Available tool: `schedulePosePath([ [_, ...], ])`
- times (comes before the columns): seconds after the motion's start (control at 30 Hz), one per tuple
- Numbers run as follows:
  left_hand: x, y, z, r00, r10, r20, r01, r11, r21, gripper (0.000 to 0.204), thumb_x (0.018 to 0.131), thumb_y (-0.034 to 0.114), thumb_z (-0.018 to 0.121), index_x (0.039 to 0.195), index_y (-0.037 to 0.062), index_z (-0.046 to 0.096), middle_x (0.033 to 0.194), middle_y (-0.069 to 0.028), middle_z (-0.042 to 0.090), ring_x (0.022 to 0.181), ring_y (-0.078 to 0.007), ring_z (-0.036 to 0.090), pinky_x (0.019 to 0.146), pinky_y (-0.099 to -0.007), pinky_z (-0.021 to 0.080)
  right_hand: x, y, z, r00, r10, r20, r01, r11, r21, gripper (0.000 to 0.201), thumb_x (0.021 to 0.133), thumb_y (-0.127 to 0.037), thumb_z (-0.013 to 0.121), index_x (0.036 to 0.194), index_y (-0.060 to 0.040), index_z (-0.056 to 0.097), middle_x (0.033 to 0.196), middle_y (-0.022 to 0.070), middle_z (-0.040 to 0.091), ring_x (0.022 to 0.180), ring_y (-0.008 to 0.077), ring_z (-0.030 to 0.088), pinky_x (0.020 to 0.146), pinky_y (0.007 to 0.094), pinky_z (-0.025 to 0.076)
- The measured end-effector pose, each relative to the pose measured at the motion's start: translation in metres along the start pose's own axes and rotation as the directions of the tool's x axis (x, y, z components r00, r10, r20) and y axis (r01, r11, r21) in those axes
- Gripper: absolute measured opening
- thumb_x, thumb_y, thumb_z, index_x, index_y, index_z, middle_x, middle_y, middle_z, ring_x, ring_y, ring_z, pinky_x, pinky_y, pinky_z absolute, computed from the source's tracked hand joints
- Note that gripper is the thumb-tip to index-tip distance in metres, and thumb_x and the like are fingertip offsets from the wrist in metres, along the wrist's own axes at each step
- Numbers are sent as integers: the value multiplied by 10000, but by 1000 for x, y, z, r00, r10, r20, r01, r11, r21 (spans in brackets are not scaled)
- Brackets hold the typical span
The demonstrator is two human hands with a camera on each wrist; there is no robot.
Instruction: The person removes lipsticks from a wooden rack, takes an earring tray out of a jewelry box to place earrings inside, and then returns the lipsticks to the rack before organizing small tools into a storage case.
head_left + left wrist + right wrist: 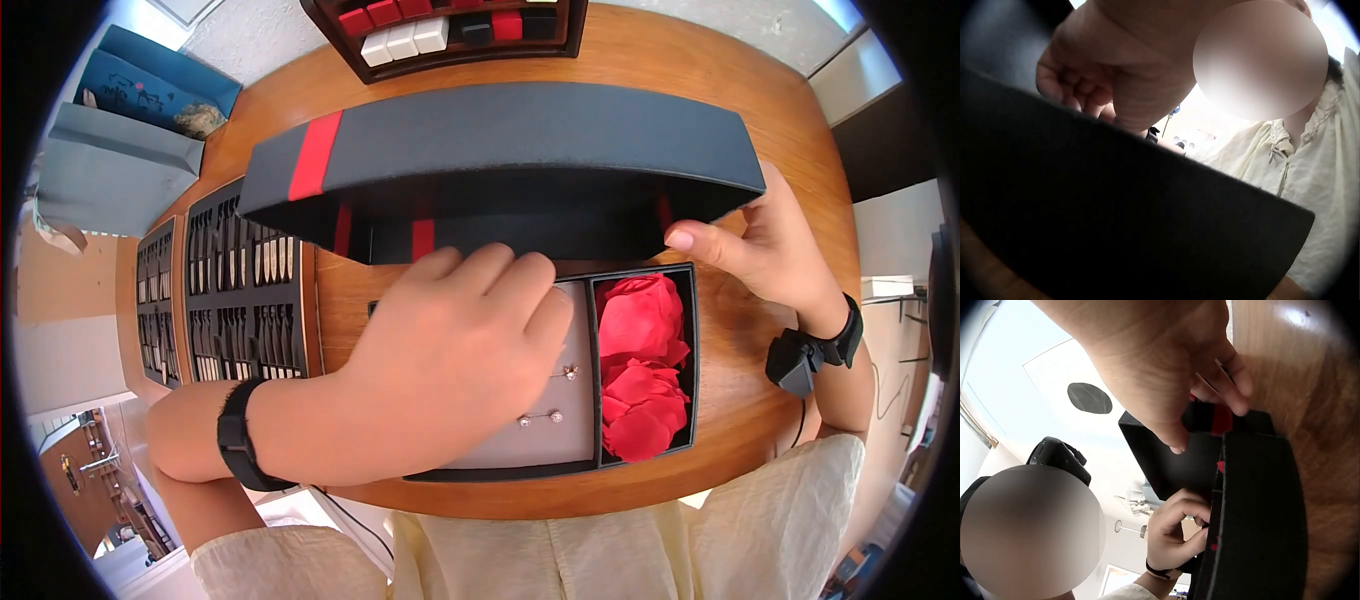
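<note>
A black lid with red ribbon is tilted up behind an open black box, its hollow side facing the body. My right hand grips the lid's right end, thumb on the near edge, other fingers mostly hidden. Over the box's grey insert hovers or rests my left hand, knuckles up and fingertips hidden in the head view. Its fingers are curled behind a dark panel in the left wrist view; what they touch cannot be told. Small earrings lie on the insert, red petals in the right compartment.
Display trays with slotted rows stand at the left. Blue and grey bags are at the back left. A dark wooden rack with small red, white and black boxes stands behind the lid.
</note>
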State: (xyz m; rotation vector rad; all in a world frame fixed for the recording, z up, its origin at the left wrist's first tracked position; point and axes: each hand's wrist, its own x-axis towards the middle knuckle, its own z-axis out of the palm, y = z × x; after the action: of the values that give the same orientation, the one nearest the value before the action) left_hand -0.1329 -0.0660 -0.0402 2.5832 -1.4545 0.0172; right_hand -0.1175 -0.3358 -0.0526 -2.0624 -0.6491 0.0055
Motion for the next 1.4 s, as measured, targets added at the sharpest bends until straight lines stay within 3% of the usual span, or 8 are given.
schedulePosePath([
  [0.07, -3, -1, -9, 1000, -19, -7, 19, 1000, -2, 243, 677, 134, 766, 833, 77, 589, 805, -66, 510, 720, -251, 552, 635, -358, 455, 2, -13, -3, 944, 326, 60, -331, 934, 137, 495, 798, -134, 807, 1220, -19, 574, 1108, 30, 623, 1026, 130, 551, 932, 295, 436],
  [0.27, -13, -9, -14, 998, -64, 8, 64, 997, -33, 264, 689, 139, 773, 870, 84, 588, 831, -64, 535, 737, -257, 568, 649, -366, 453, 2, -13, -2, 928, 367, 66, -373, 914, 160, 504, 799, -145, 808, 1225, -14, 572, 1114, 36, 627, 1025, 131, 551, 931, 290, 436],
  [0.3, -14, -9, -13, 998, -57, 17, 57, 998, -30, 266, 689, 138, 775, 872, 83, 590, 831, -63, 533, 735, -256, 567, 649, -364, 452, 1, -9, -1, 928, 365, 69, -371, 915, 160, 504, 799, -145, 808, 1225, -14, 572, 1114, 36, 627, 1025, 131, 551, 931, 290, 436],
  [0.37, -15, -8, -12, 999, -48, 22, 49, 998, -28, 267, 685, 135, 774, 873, 81, 592, 833, -62, 533, 734, -255, 566, 647, -362, 450, -3, 3, 1, 1000, 11, 15, -11, 1000, 6, 502, 797, -149, 810, 1218, -7, 577, 1110, 40, 630, 1020, 135, 553, 932, 293, 438],
  [1.13, -17, -3, -7, 999, -36, -19, 37, 999, 39, 254, 656, 114, 768, 839, 75, 597, 807, -60, 530, 685, -245, 543, 614, -351, 429, -8, 7, 2, 999, 34, 20, -34, 999, 0, 547, 815, -116, 790, 1285, 14, 542, 1200, 82, 623, 1115, 161, 555, 1004, 317, 417],
  [1.27, -34, -8, -53, 972, 0, -235, -23, 995, -96, 143, 791, 103, 717, 758, 67, 583, 740, -71, 554, 624, -211, 507, 577, -335, 398, -8, 5, 1, 991, 128, 40, -132, 984, 118, 553, 829, -107, 779, 1306, 12, 528, 1205, 71, 613, 1108, 155, 555, 998, 313, 423],
  [1.33, -43, -18, -81, 922, 6, -387, 39, 993, 108, 239, 923, 154, 608, 712, 59, 549, 696, -46, 509, 610, -151, 447, 558, -285, 341, -8, 4, 1, 981, 194, 26, -196, 964, 180, 559, 830, -107, 778, 1313, 11, 522, 1200, 67, 613, 1102, 151, 554, 995, 313, 425],
  [1.4, -44, -37, -90, 781, -279, -559, 340, 940, 7, 345, 1050, 195, 381, 764, 63, 522, 701, -26, 466, 591, -116, 378, 552, -272, 278, -7, 3, 2, 967, 252, 27, -252, 939, 236, 566, 831, -107, 777, 1319, 11, 517, 1195, 63, 612, 1097, 147, 553, 993, 313, 428],
])
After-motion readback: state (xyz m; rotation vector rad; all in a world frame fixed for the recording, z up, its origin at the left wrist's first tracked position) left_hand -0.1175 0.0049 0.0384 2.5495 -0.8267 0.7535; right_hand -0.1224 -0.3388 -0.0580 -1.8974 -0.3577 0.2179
